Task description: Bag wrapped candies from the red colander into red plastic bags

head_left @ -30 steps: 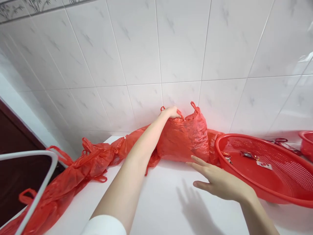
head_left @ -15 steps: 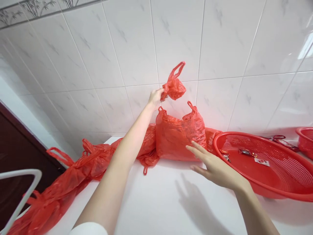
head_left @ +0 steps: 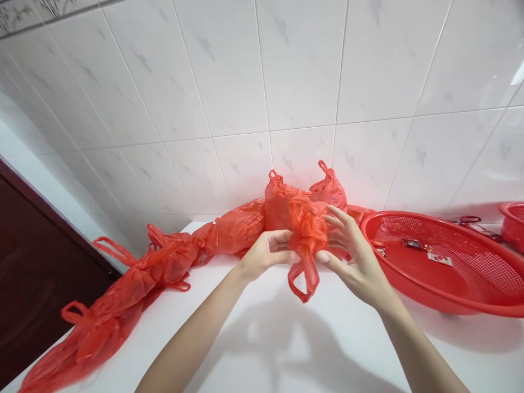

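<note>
A small crumpled red plastic bag (head_left: 308,226) hangs above the white surface, one handle loop dangling below it. Its left side is pinched between the thumb and fingers of my left hand (head_left: 266,254). On the other side, my right hand (head_left: 355,262) has its fingers apart, with the thumb tip and fingers at the bag's edge; whether it bears any weight is unclear. Behind them a larger full red bag (head_left: 282,204) stands against the wall with both handles up, its lower part hidden by my hands and the small bag.
A large red basket (head_left: 442,305) with a few small wrapped packets (head_left: 440,258) is at the right, another red basket (head_left: 513,224) beyond it. Several red bags (head_left: 155,273) line the left edge of the white table (head_left: 229,349). The tiled wall (head_left: 303,65) rises behind.
My left hand has brought the small bag down and nearer from in front of the wall. My right hand has risen to meet it. The view has shifted slightly.
</note>
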The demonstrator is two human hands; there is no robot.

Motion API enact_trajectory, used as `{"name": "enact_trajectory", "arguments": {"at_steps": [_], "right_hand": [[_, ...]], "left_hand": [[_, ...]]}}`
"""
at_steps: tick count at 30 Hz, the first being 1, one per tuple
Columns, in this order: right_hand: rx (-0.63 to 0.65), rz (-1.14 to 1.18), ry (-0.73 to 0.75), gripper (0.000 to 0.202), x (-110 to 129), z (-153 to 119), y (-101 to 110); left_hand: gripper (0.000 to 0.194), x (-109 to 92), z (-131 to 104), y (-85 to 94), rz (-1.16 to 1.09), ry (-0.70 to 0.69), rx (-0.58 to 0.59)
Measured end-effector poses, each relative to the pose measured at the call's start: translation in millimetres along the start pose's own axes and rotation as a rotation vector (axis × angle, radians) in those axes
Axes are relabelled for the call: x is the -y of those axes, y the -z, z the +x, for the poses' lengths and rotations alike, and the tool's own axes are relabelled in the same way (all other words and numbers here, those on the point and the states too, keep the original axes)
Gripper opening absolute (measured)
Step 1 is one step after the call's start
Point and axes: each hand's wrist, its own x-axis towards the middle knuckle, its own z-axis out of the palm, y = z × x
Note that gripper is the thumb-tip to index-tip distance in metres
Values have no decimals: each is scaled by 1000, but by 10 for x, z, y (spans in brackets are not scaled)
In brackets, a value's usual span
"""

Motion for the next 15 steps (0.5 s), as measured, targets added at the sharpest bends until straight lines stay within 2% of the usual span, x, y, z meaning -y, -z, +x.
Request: {"name": "enact_trajectory", "arguments": {"at_steps": [1,3,6,9,12,15], "right_hand": [[10,35,-23,74,-17,2,-41],[14,77,-41,56,-53,12,-102],[-40,87,-43,22,-94,44,-104],[-107,136,-106,18,-114,94,27],[-212,270,-200,19,-135,144,240],[-298,422,-266,19,-172,192,410]], "left_hand": [[34,25,-13,-32,-7,12,10],[37,85,-23,-79,-20,13,-3],[36,204,-32,-78,0,-27,-123],[35,311,-67,38,-19,-90,-332],[36,361,-140,234,-87,-158,-530],[30,373,-229,426,-8,-145,-661]]}}
